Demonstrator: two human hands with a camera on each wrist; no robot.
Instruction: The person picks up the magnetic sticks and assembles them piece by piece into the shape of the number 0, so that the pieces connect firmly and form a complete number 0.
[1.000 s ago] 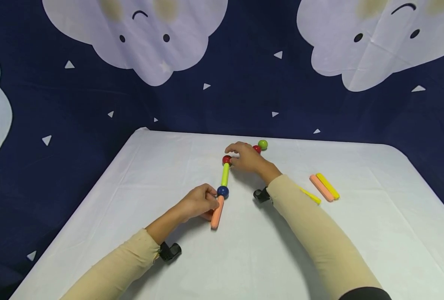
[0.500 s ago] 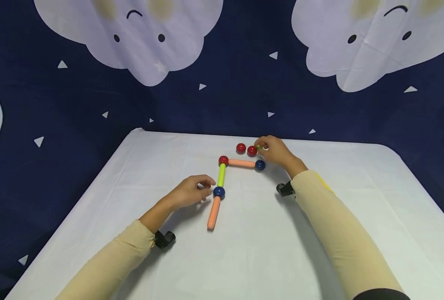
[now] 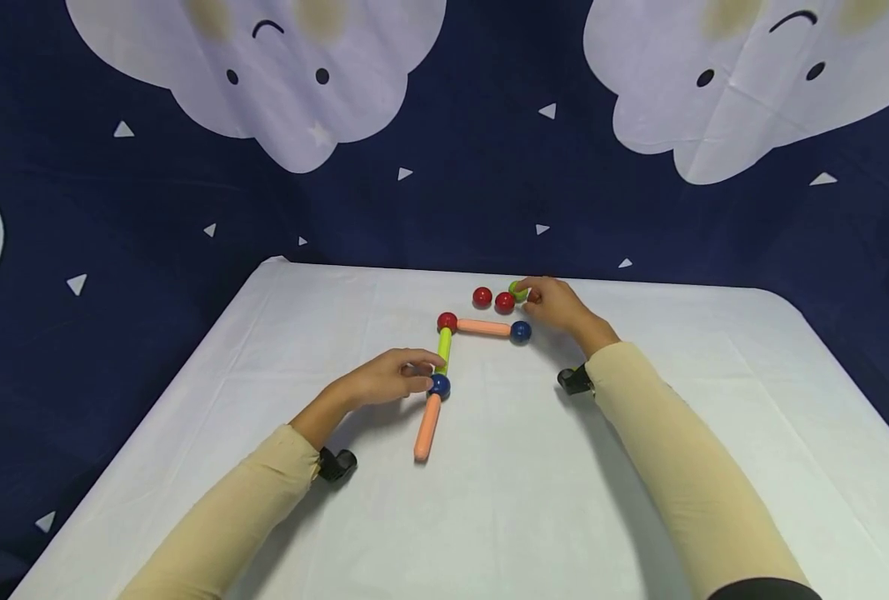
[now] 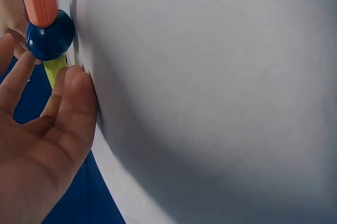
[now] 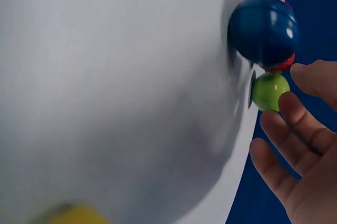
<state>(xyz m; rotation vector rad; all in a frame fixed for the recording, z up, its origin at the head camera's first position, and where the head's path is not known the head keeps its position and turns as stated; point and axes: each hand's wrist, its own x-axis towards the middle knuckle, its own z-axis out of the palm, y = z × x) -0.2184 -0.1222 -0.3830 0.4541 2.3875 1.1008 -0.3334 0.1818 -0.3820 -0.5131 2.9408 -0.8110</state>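
Note:
On the white table lies a joined chain of toy rods and balls. An orange rod [image 3: 427, 427] meets a blue ball [image 3: 440, 386], then a yellow-green rod [image 3: 444, 343], a red ball [image 3: 447, 322], another orange rod [image 3: 484, 327] and a second blue ball [image 3: 521, 332]. My left hand [image 3: 384, 379] is beside the first blue ball, its fingers extended by the yellow-green rod. At the back, my right hand [image 3: 560, 307] reaches to a green ball [image 3: 517, 290], thumb and fingers spread around it; the right wrist view shows this green ball [image 5: 270, 91] resting on the table.
Two loose red balls, one [image 3: 482, 297] left of the other [image 3: 505, 302], lie near the table's back edge. A blurred yellow piece [image 5: 79, 214] shows low in the right wrist view. Behind the table [image 3: 639, 483] hangs a dark blue cloud-patterned cloth [image 3: 489, 217].
My right hand has left the red ball joint and moved right to the green ball. My left hand has let go of the near orange rod and shifted up beside the blue ball.

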